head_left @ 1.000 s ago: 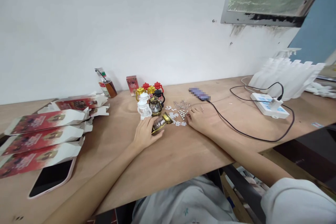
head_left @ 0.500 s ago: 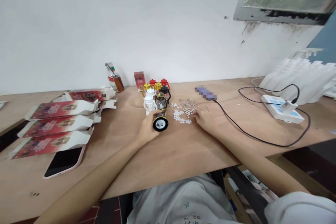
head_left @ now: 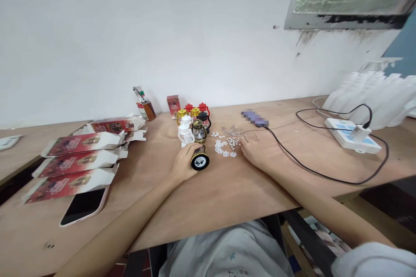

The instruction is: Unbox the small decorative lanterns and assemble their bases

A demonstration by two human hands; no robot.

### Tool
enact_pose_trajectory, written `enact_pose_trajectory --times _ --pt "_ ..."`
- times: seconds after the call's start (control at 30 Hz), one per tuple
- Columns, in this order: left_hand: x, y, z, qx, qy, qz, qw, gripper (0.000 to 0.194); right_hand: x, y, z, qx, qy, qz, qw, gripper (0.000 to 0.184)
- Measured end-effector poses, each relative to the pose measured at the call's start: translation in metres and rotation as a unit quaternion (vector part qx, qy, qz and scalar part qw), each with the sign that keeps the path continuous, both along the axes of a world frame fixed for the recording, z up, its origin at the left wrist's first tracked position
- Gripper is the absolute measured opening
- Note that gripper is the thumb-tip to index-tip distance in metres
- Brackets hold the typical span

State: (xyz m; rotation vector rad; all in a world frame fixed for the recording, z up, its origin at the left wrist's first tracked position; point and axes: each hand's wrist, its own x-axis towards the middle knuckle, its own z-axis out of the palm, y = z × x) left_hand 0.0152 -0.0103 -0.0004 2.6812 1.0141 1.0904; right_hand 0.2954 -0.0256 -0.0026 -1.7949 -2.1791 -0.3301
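Note:
My left hand (head_left: 186,162) is wrapped round a small bronze-coloured lantern (head_left: 202,150), tipped so its round black base with a white centre faces me. Most of its body is hidden by my fingers. My right hand (head_left: 251,150) lies low on the table, fingers stretched towards a cluster of small round pieces (head_left: 232,142); its fingertips are too small to make out fully. Beside these lie flat white plastic pieces (head_left: 221,148) and a heap of small metallic pieces (head_left: 231,131). Several mini lanterns stand behind, among them a white lantern (head_left: 186,133) and a bronze lantern (head_left: 199,130).
Red printed boxes (head_left: 73,162) with open flaps lie at the left, partly over a phone (head_left: 83,205). A bottle (head_left: 145,106) and a small red box (head_left: 173,106) stand near the wall. At the right, a black cable (head_left: 312,171) loops to a white power strip (head_left: 352,135).
The view has shifted slightly, so the table items sit a little lower. My left hand still holds the tipped lantern. My right hand's fingers look more extended beside the small round pieces.

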Motion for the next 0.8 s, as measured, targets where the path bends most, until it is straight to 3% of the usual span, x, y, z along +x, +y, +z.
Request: enact_pose_trajectory --times 0.53,0.63,0.8 --pt "-0.001 0.000 0.000 0.018 0.021 0.013 1.000 0.044 0.004 0.010 -0.019 0.049 0.076 0.075 0.993 0.033" --pt "-0.001 0.003 -0.003 0.026 0.026 0.000 0.999 0.045 0.005 0.010 -0.021 0.108 0.146 0.113 0.977 0.026" --pt "-0.001 0.006 -0.007 0.038 0.018 -0.009 0.999 0.047 -0.008 0.001 -0.021 0.195 0.266 0.184 0.926 0.014"
